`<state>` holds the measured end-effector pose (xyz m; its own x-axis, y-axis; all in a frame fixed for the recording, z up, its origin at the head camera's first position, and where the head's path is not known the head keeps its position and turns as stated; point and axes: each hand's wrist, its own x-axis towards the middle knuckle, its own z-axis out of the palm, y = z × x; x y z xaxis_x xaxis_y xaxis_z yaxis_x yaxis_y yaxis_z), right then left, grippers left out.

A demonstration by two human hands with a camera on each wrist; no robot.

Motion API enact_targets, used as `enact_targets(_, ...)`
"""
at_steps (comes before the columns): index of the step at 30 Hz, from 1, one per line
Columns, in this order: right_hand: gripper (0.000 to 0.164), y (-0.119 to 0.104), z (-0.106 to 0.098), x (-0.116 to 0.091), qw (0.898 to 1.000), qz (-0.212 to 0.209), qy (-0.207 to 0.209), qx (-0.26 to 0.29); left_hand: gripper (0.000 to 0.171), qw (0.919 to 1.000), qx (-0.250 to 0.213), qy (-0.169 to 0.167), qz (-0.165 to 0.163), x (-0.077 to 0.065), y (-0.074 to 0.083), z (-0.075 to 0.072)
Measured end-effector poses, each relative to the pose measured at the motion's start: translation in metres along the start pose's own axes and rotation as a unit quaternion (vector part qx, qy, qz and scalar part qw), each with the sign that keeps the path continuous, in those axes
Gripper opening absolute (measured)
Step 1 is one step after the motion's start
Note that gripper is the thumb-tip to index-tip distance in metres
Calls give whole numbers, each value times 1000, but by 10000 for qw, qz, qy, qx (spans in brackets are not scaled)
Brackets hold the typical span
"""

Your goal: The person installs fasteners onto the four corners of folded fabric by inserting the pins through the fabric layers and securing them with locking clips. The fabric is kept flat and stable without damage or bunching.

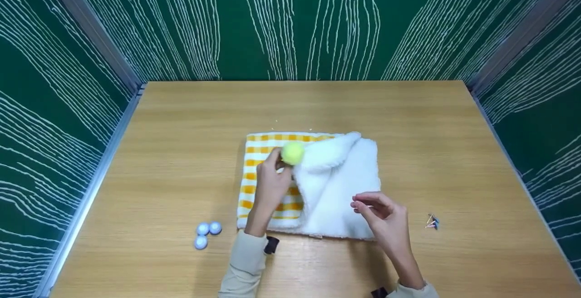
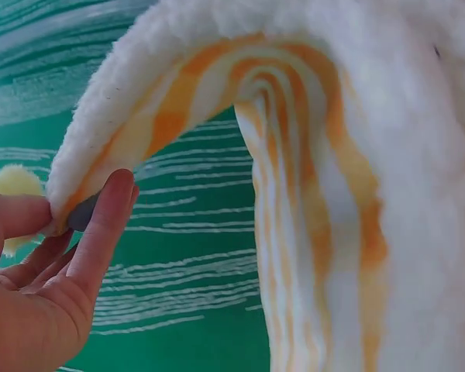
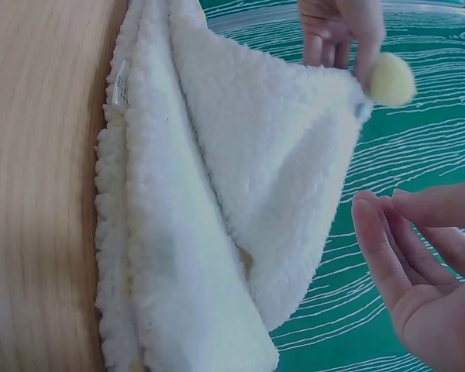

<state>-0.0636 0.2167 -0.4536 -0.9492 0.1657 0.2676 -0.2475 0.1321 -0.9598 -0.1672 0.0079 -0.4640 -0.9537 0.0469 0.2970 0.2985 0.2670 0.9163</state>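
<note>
A fleece blanket (image 1: 358, 184), white and fluffy on one face and yellow-and-white checked on the other, lies on the table partly turned over. My left hand (image 1: 271, 182) pinches a raised corner of it, seen arched in the left wrist view. At that corner sits a fuzzy yellow pompom (image 1: 292, 153). A small grey piece (image 2: 83, 213) shows between the fingers there; its kind I cannot tell. Above the blanket's right part is my right hand (image 1: 386, 218), its thumb near its bent fingertips, with nothing visible in it. In the right wrist view it stays apart from the cloth.
Three pale blue round pieces (image 1: 202, 229) lie on the wooden table (image 1: 150, 175) at the left. Several small pins with dark heads (image 1: 433, 222) lie at the right. Green walls with white lines (image 1: 299, 26) enclose the table's back and sides.
</note>
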Motion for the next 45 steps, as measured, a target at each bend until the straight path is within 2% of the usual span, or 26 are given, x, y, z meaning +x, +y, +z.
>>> enact_targets(6,13,2,-1,-3,9998,166,40,-129,24,9980,395,315,-374,7,-20,-13)
enact_targets(13,11,3,-6,-5,9999,86,-74,-58,22,9891,973,443,-1014,8,-40,-25)
enact_targets(18,10,3,-7,-6,9995,247,126,-116,18,9833,1113,406,-1380,6,-47,-27)
enact_targets(21,10,3,-7,-7,9994,273,203,-120,17,9820,1036,326,-1547,5,-49,-28)
enact_targets(28,10,1,-8,-9,9991,253,231,-262,11,9747,1111,144,-1933,2,-57,-32)
enact_targets(34,9,-4,-11,-10,9980,303,262,-487,13,9715,1342,151,-1950,-2,-54,-34)
enact_targets(39,9,1,-18,-9,9968,207,231,-740,35,9708,1424,380,-1894,-7,-47,-32)
enact_targets(42,10,-1,-20,-10,9962,53,309,-809,43,9718,1493,510,-1753,-10,-42,-30)
enact_targets(45,10,-10,-21,-10,9958,2,392,-832,40,9757,1480,575,-1511,-12,-35,-27)
